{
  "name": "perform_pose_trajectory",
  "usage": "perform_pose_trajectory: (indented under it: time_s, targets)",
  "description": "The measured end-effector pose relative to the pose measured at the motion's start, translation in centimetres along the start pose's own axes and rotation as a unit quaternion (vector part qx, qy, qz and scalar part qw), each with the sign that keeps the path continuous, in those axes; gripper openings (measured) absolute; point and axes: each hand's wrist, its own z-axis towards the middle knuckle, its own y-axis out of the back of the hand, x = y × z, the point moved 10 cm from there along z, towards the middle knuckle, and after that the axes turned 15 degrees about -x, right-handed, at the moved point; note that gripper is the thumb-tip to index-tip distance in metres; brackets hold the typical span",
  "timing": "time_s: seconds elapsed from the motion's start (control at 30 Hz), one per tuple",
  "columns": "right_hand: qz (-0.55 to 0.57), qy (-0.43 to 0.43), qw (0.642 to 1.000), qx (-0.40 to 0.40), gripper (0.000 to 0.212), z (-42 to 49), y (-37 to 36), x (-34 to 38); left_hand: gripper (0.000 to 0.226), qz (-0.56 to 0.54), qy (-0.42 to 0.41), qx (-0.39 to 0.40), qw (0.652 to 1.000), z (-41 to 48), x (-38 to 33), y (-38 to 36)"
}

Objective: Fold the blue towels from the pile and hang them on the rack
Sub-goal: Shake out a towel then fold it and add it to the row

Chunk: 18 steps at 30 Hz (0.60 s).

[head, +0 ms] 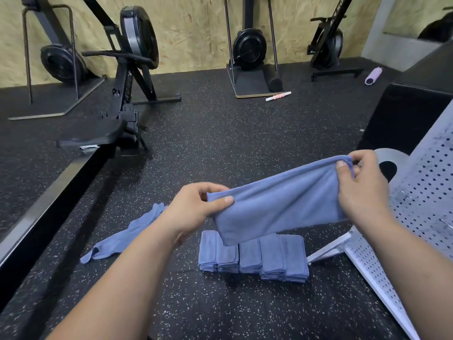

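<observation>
I hold a blue towel (277,202) folded in half and stretched in the air between both hands. My left hand (193,209) pinches its left end, my right hand (360,185) pinches its raised right end. Below it, a row of folded blue towels (255,258) lies on the floor. An unfolded blue towel (125,236) lies crumpled on the floor to the left, partly hidden by my left forearm. The perforated white metal rack (421,200) stands at the right, close to my right hand.
The floor is black speckled rubber (220,133). A rowing machine (122,99) and its long rail (36,217) run along the left. More exercise machines stand against the wooden back wall. A black box (404,114) sits at the right behind the rack.
</observation>
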Motion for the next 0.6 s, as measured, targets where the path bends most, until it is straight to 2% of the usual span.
perform_pose_trajectory:
  time_s: [0.07, 0.17, 0.27, 0.37, 0.4, 0.47, 0.53, 0.6]
  targets:
    - [-0.067, 0.051, 0.996, 0.022, 0.014, -0.3, -0.1, 0.6, 0.016, 0.038, -0.008, -0.081, 0.996, 0.2, 0.4, 1.3]
    - [-0.09, 0.075, 0.993, 0.027, 0.02, -1.0, -0.1, 1.5, 0.024, 0.01, -0.068, -0.219, 0.973, 0.1, -1.3, 4.0]
    - [0.004, 0.006, 1.0, 0.025, 0.025, -1.0, -0.4, 1.4, 0.032, 0.012, -0.151, -0.279, 0.948, -0.9, -3.9, 5.0]
    - [0.089, -0.083, 0.991, 0.056, 0.029, -1.2, -1.4, 0.5, 0.038, 0.025, -0.159, -0.336, 0.928, -1.3, -4.0, 5.8]
    - [0.102, -0.105, 0.987, 0.073, 0.03, -1.4, -1.9, 0.0, 0.033, 0.022, -0.135, -0.339, 0.931, -0.9, -3.1, 5.8]
    - [0.109, -0.145, 0.976, 0.12, 0.038, -1.8, -3.1, -1.3, 0.026, 0.012, -0.033, -0.315, 0.949, 0.3, -0.1, 5.7]
    - [0.117, -0.175, 0.961, 0.177, 0.052, -2.4, -4.3, -2.5, 0.034, -0.031, 0.098, -0.252, 0.962, 1.0, 3.1, 4.6]
    - [0.119, -0.169, 0.956, 0.206, 0.06, -2.5, -4.7, -2.9, 0.051, -0.07, 0.161, -0.192, 0.966, 1.1, 4.4, 3.4]
